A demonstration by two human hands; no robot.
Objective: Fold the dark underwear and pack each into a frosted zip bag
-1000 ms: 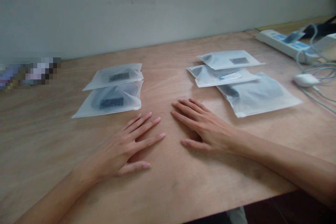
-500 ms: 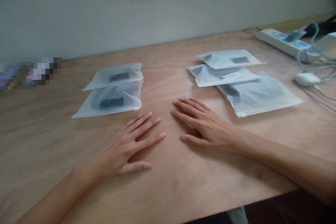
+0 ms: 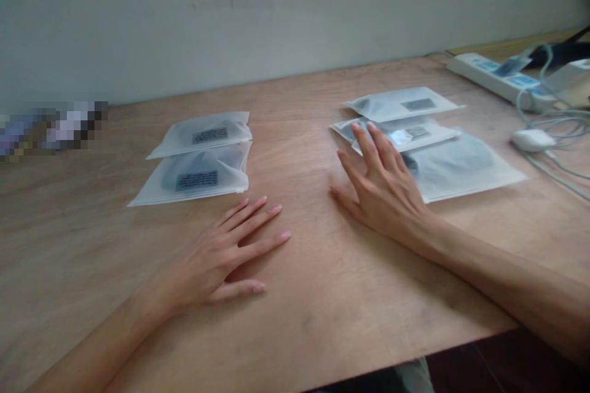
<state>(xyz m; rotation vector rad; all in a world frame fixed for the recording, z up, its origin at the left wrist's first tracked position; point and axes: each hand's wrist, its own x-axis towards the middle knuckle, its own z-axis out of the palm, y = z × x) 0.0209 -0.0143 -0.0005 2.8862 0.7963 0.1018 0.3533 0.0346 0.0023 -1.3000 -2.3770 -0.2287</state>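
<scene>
My left hand lies flat on the wooden table, fingers spread, holding nothing. Just beyond its fingertips are two frosted zip bags with dark printed labels: a nearer bag and a farther bag, their edges overlapping. On the right, my right hand is open with its fingers apart. Its fingertips reach over the middle frosted bag of three; whether they touch it is unclear. The large near bag lies partly behind that hand, and the far bag rests at the back.
A white power strip with plugs stands at the back right. In front of it lie a white charger and coiled cables. A pixelated item sits at the far left. Behind the table rises a pale wall.
My right hand has moved right and away from me, from bare table to over the bags, and its fingers now point farther forward. My left hand stays in place.
</scene>
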